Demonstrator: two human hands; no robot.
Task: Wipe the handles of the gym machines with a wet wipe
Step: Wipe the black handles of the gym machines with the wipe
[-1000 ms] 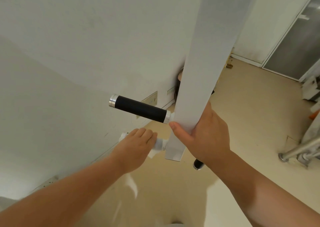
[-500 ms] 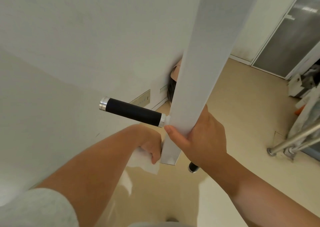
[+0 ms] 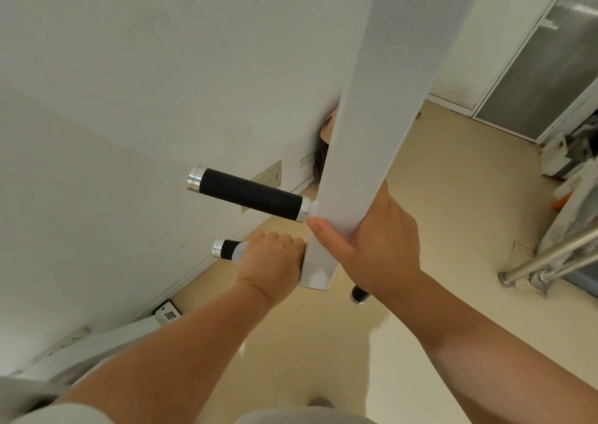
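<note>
A white square machine bar (image 3: 365, 132) hangs down through the middle of the view. An upper black foam handle (image 3: 250, 198) with silver end caps sticks out to its left. Below it is a lower black handle (image 3: 225, 249); my left hand (image 3: 270, 265) grips it with the white wet wipe (image 3: 240, 253) wrapped round the handle, and only the wipe's edge shows. My right hand (image 3: 372, 245) grips the bar's lower end. The tip of another black handle (image 3: 358, 294) peeks out under my right wrist.
A white wall (image 3: 129, 83) with socket plates (image 3: 270, 177) runs along the left. The floor is beige. Chrome tubes (image 3: 547, 261) of another machine and stacked white items stand at the right, in front of a frosted glass door (image 3: 543, 67).
My left hand has slid outward along the lower handle with the wipe, and the handle's silver end now shows. My right hand still holds the bar.
</note>
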